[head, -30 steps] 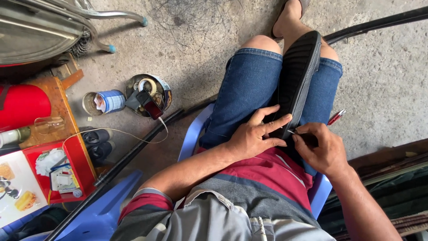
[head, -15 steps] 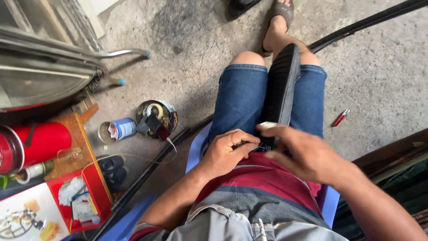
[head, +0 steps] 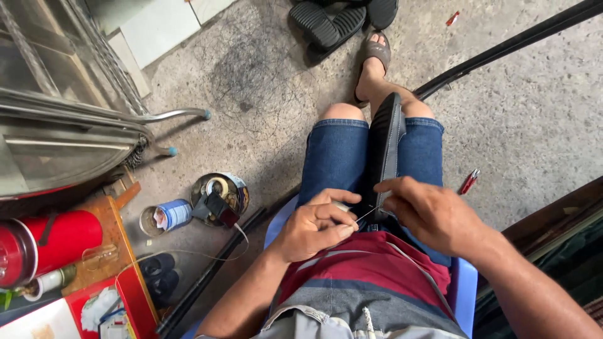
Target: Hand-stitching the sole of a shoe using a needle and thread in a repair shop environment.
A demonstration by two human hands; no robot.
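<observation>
A long black shoe [head: 384,147] stands on edge between my knees, sole to the left, toe pointing away from me. My right hand [head: 433,213] grips its near end with fingers curled over the edge. My left hand [head: 314,227] is closed just left of it, pinching a thin needle [head: 365,215] that runs to the shoe's edge. A small white object shows under the left fingers. I sit on a blue plastic stool [head: 463,285] in denim shorts.
On the concrete floor to the left are an open round tin of tools [head: 220,196], a small blue can [head: 168,215], a red flask [head: 44,242] on a wooden stand and a long black strip [head: 207,276]. Black sandals [head: 326,22] lie ahead. A red tool [head: 468,182] lies on the right.
My left hand came off the side of the shoe and closed into a pinch near its end. The right hand shifted over the shoe's near end. The view tilted forward.
</observation>
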